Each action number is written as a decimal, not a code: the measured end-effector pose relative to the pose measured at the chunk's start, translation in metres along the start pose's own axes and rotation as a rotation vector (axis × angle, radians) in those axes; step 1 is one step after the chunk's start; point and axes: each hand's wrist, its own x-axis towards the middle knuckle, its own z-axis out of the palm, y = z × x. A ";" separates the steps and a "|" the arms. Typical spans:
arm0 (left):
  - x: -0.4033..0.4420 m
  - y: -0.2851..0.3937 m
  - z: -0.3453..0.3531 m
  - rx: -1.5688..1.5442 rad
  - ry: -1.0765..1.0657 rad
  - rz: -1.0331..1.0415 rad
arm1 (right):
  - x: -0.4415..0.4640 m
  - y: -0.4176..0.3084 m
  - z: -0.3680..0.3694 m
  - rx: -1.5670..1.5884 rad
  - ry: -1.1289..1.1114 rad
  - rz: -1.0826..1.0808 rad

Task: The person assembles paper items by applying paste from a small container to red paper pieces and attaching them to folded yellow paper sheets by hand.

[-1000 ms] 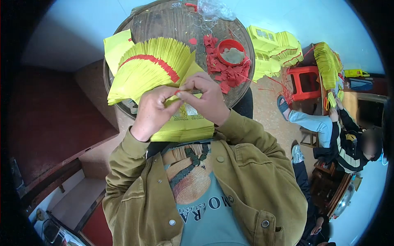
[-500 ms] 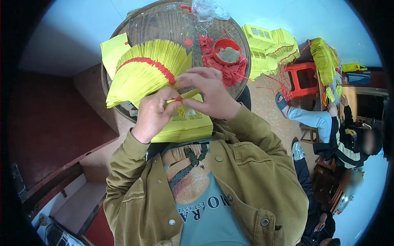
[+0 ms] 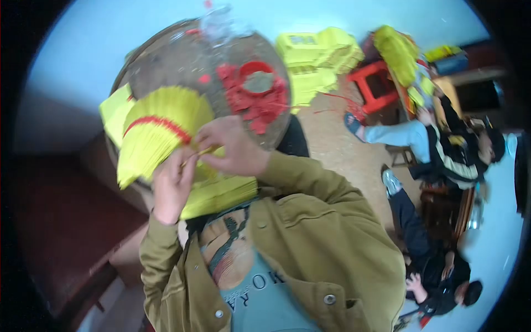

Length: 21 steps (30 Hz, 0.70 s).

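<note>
Over the lap, my left hand [image 3: 172, 180] and my right hand [image 3: 237, 148] meet with fingertips pinched around a small folded yellow paper [image 3: 208, 150]. Blur and the fingers hide much of it. Just beyond my left hand, a large fan of folded yellow papers [image 3: 166, 105] with a red band of strips across it rests at the edge of the round wooden table [image 3: 157, 69]. Beneath my hands lies a thick stack of printed yellow paper [image 3: 224, 198].
On the table are red paper pieces [image 3: 239, 100], a red bowl [image 3: 243, 68] with greyish contents and a clear plastic bag [image 3: 217, 25]. Yellow paper bundles [image 3: 310, 72], a red stool [image 3: 365, 91], one seated person [image 3: 453, 146] and another person [image 3: 442, 276] are to the right.
The view has turned, so the table and hands appear further left and lower. My hands still pinch the folded paper; the red band seen on it before is now blurred or covered.
</note>
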 end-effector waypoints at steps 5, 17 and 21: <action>0.003 0.004 -0.001 0.094 -0.098 0.072 | 0.000 -0.001 -0.008 -0.030 -0.013 -0.021; -0.002 -0.004 -0.002 -0.017 -0.110 -0.077 | -0.002 0.009 -0.016 -0.045 -0.026 -0.072; -0.003 -0.005 -0.001 -0.054 -0.114 -0.139 | -0.001 0.011 -0.021 -0.043 -0.002 -0.074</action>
